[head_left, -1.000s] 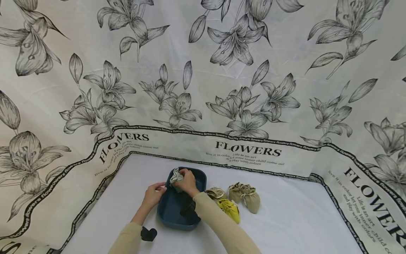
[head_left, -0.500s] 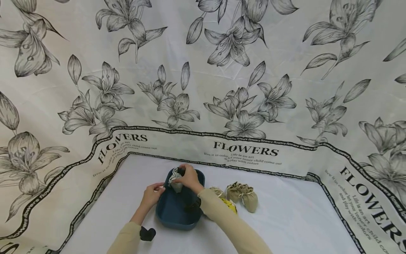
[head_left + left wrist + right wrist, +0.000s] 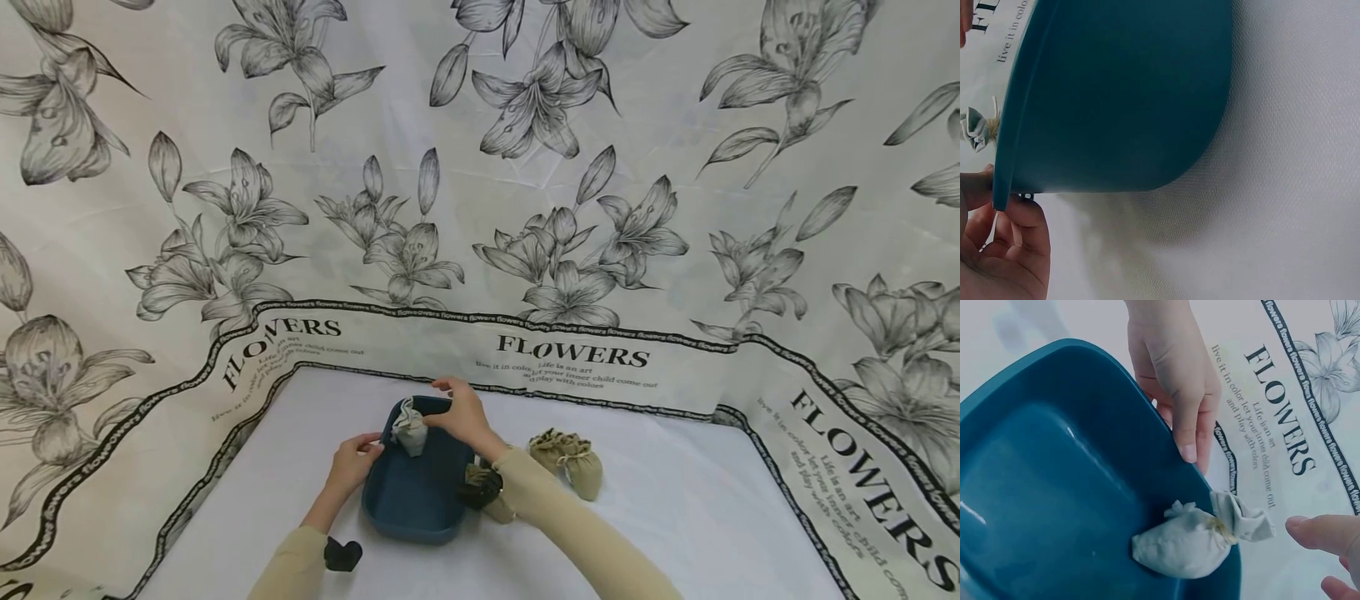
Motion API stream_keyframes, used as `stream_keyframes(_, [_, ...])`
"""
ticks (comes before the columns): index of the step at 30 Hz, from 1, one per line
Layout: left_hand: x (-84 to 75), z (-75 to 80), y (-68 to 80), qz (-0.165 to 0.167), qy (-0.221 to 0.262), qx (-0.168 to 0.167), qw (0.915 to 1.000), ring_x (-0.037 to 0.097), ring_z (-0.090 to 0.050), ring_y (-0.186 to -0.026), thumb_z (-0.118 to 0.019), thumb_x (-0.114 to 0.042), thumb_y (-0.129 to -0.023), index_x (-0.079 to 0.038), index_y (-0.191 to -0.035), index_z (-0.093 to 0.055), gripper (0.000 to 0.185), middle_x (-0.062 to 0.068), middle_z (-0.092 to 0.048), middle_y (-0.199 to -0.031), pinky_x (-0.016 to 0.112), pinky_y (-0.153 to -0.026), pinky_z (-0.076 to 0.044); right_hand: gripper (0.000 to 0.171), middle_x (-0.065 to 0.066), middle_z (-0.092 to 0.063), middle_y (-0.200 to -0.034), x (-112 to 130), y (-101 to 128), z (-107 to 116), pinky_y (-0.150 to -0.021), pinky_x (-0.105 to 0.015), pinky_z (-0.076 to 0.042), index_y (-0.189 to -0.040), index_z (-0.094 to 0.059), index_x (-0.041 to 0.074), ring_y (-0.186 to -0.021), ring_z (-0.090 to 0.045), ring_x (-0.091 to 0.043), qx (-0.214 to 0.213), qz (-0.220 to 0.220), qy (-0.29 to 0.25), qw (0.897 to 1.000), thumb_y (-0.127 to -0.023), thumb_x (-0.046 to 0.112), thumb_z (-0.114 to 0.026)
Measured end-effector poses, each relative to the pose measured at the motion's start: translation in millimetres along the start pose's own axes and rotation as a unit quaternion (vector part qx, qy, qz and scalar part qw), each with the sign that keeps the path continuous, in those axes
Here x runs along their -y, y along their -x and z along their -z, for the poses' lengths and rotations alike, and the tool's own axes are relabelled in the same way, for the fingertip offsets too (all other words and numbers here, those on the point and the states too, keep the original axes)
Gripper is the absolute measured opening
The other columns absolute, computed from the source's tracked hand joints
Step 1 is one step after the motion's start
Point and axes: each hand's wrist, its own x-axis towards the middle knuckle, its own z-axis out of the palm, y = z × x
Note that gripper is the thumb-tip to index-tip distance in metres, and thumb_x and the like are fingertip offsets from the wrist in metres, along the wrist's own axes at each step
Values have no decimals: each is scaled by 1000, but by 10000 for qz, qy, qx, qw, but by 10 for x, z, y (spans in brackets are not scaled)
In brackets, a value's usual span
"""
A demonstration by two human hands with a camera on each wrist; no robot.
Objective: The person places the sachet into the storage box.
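Observation:
A dark blue plastic tub [image 3: 412,504] stands on the white cloth. My left hand [image 3: 351,468] pinches its left rim between thumb and fingers, as the left wrist view shows with the hand [image 3: 1013,250] at the tub's edge. Inside the tub's far left corner leans a small pale grey drawstring pouch [image 3: 410,433], its gathered neck tied with string. In the right wrist view the pouch [image 3: 1182,547] rests against the wall, its ruffled top over the rim. Beside it, my right hand [image 3: 467,417] is spread above the far right rim, holding nothing and apart from the pouch.
Khaki drawstring pouches [image 3: 573,458] lie to the right of the tub, and another pouch [image 3: 498,507] is partly hidden behind my right wrist. Each wrist carries a black camera. A floral-printed cloth [image 3: 555,350] rises behind and around the table.
My right hand has let go of the grey pouch and moved right, away from it. The pouch stays in the tub's corner. My left hand keeps its hold on the rim.

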Motion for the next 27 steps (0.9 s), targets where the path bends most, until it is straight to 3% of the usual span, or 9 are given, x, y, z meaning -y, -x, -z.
stream_keyframes(6, [-9, 13, 13, -32, -40, -22, 10000, 21, -59, -78, -61, -9, -90, 6, -114, -65, 29, 15, -67, -86, 27, -66, -43, 56, -16, -58, -127, -24, 96, 168, -94, -47, -46, -126, -56, 6, -115, -55, -36, -34, 59, 195, 9998, -77, 18, -80])
stream_keyframes(17, [-12, -8, 20, 76, -72, 47, 9999, 20, -57, -76, -60, -10, -91, 6, -116, -64, 30, 15, -67, -88, 27, -64, -42, 55, -15, -56, -129, -71, 337, 492, -98, -48, -44, -127, -56, 5, -117, -53, -35, -90, 16, -56, 9999, -78, 16, -79])
stream_keyframes(27, [-37, 7, 36, 20, -114, 52, 9999, 21, -57, -78, -60, -9, -91, 7, -117, -64, 30, 17, -66, -89, 27, -66, -42, 54, -14, -59, -124, -291, 605, 705, -98, -48, -44, -122, -58, 5, -115, -55, -35, -572, 108, -351, 9977, -74, 8, -82])
